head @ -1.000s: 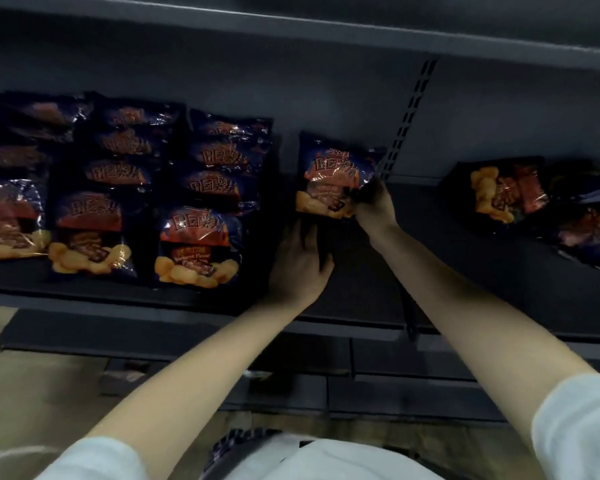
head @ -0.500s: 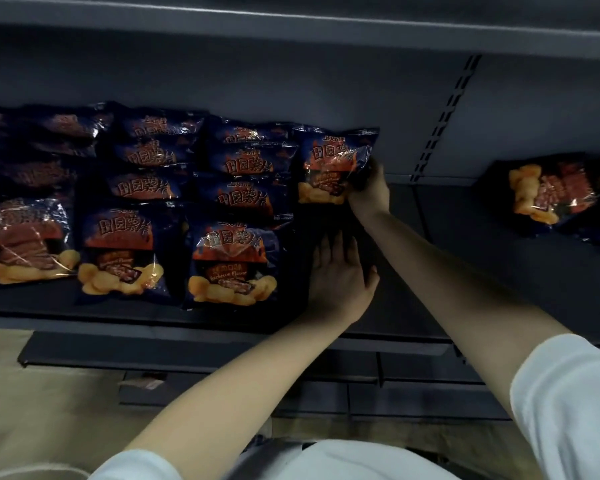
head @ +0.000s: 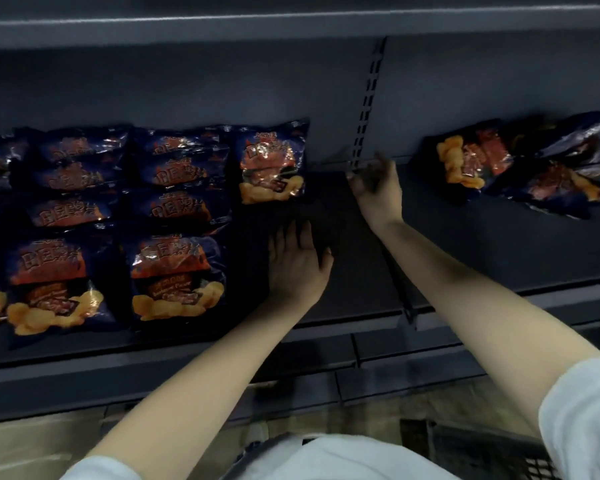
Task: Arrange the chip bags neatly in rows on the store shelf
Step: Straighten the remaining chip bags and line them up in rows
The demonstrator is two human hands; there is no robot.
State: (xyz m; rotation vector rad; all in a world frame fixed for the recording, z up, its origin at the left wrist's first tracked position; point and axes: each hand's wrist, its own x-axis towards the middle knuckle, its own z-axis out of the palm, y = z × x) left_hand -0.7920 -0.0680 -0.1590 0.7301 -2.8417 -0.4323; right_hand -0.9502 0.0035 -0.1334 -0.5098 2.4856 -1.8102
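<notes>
Rows of chip bags (head: 174, 271) lie on the dark metal shelf (head: 482, 230) left of the slotted upright (head: 368, 109); a loose pile (head: 471, 164) lies right of it. The left hand (head: 297, 261) rests flat left of the upright, fingers straight and together. The right hand (head: 378, 188) at its foot is blurred, so its fingers cannot be read.

a dark latticed crate (head: 482, 448) sits lower right, tan floor (head: 32, 441) lower left.
</notes>
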